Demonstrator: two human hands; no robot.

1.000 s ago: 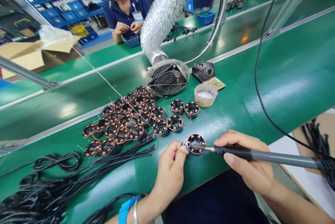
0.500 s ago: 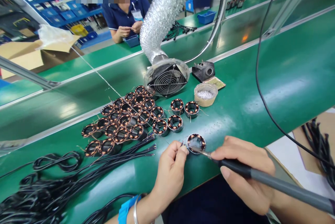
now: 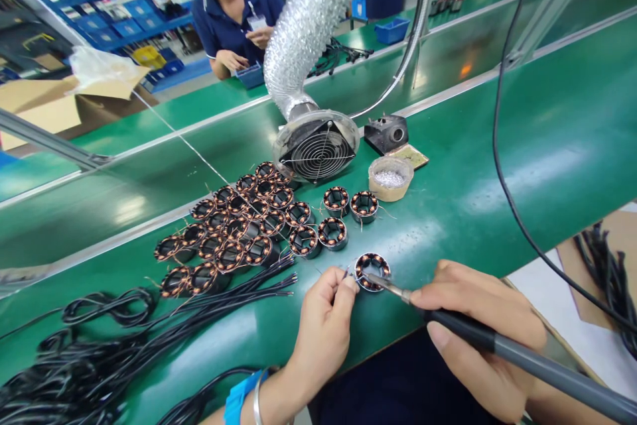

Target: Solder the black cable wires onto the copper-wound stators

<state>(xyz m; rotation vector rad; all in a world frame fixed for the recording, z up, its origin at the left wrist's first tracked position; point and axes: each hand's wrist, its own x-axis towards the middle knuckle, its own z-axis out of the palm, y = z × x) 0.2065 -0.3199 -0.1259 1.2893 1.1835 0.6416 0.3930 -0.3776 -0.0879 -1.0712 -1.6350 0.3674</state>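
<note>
A ring-shaped copper-wound coil (image 3: 373, 272) rests on the green table, in front of several similar coils (image 3: 259, 250). My left hand (image 3: 326, 319) pinches a thin wire at the coil's left edge. In my right hand (image 3: 480, 332) is a soldering iron (image 3: 460, 329), gripped by its dark handle. The metal tip of the iron reaches over the coil, close to my left fingertips. Whether the tip touches the wire is too small to tell.
Black cables (image 3: 99, 359) lie at the left. A fan (image 3: 321, 152) on a silver duct (image 3: 308, 27) stands behind the coils, beside a solder cup (image 3: 391, 178) and an iron holder (image 3: 387, 134). A loose cord (image 3: 502, 173) hangs at the right. Across the table sits a person (image 3: 239, 20).
My right hand and the iron have shifted slightly right and down. My left hand stays nearly still. Across the table, the person's hands have moved apart.
</note>
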